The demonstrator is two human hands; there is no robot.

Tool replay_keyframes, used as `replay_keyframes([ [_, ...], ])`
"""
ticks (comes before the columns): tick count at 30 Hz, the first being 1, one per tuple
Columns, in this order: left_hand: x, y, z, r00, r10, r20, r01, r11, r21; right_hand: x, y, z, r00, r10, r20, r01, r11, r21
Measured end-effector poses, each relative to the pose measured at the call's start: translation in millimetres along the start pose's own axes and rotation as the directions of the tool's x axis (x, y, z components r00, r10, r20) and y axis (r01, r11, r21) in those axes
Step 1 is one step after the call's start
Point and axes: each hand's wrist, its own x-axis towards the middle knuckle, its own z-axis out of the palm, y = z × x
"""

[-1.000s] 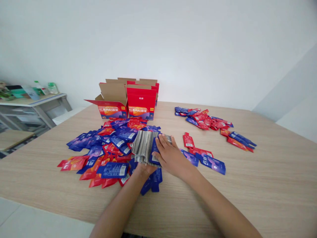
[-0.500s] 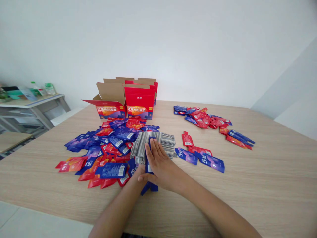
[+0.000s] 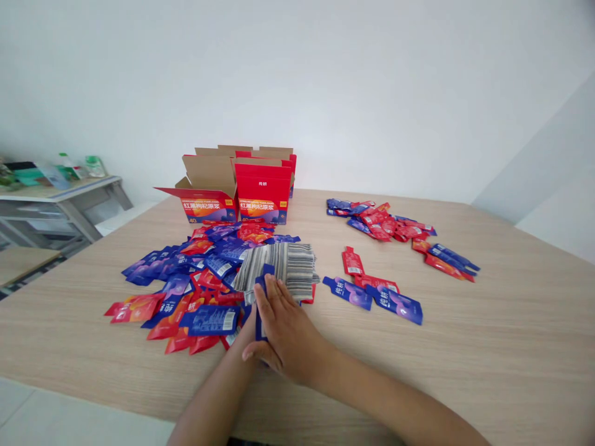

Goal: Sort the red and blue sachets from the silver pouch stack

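My right hand [image 3: 283,328] lies with its fingers stretched out and pressed flat against a blue sachet [image 3: 261,310]. The sachet sits between this palm and a grey-and-white striped cloth [image 3: 269,263]. My left forearm reaches up beneath the cloth and the sachet; the left hand itself is hidden, so its fingers do not show. A corner of a red sachet [image 3: 309,294] peeks out by the cloth's right edge. Close on the left is a heaped pile of red and blue sachets [image 3: 204,279], touching the cloth's side.
Open red cartons [image 3: 263,186] stand behind the pile. Right of the cloth lie a few loose sachets [image 3: 395,303]. Another heap of sachets [image 3: 381,220] is further back, with several more sachets [image 3: 444,260] to its right. A side table [image 3: 60,192] stands at the left.
My right hand, the blue sachet and the striped cloth have shifted left, the hand also a little toward me. The cloth has turned slightly. A red sachet corner now shows beside it.
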Motion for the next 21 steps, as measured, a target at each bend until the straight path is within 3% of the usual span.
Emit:
replay_keyframes([
  [3, -5, -2, -6.3, 0.998, 0.051, 0.028, -0.051, 0.999, 0.001, -2, -3, -3, 1.000, -0.015, 0.011, 0.015, 1.000, -0.004],
  [6, 14, -13, -19.3, 0.981, -0.152, 0.120, 0.146, 0.988, 0.057, 3, 16, -8, 0.997, 0.076, 0.021, -0.075, 0.995, -0.064],
  [7, 24, -17, -24.9, 0.937, -0.287, 0.197, 0.273, 0.957, 0.096, 6, 25, -10, 0.991, 0.130, 0.017, -0.128, 0.988, -0.092],
  [8, 33, -20, -30.7, 0.862, -0.429, 0.271, 0.402, 0.903, 0.149, 8, 33, -12, 0.983, 0.185, 0.009, -0.183, 0.976, -0.118],
  [10, 49, -27, -40.0, 0.774, -0.566, 0.283, 0.533, 0.824, 0.189, 12, 46, -13, 0.965, 0.262, -0.005, -0.260, 0.954, -0.152],
  [11, 54, -30, -42.5, 0.693, -0.657, 0.299, 0.631, 0.752, 0.191, 13, 50, -13, 0.960, 0.278, -0.012, -0.277, 0.948, -0.157],
  [13, 56, -39, -42.0, 0.697, -0.662, 0.276, 0.650, 0.746, 0.147, 13, 53, -12, 0.962, 0.272, -0.020, -0.272, 0.950, -0.151],
  [15, 53, -47, -36.0, 0.926, -0.365, 0.095, 0.363, 0.931, 0.045, 13, 50, -10, 0.971, 0.239, -0.013, -0.238, 0.962, -0.134],
  [18, 46, -47, -30.6, 0.962, -0.271, 0.034, 0.270, 0.963, 0.019, 11, 43, -9, 0.983, 0.183, 0.036, -0.178, 0.979, -0.099],
  [21, 50, -25, -40.2, 0.958, -0.285, 0.013, 0.283, 0.956, 0.080, 9, 36, -13, 0.986, 0.099, 0.135, -0.092, 0.994, -0.056],
])
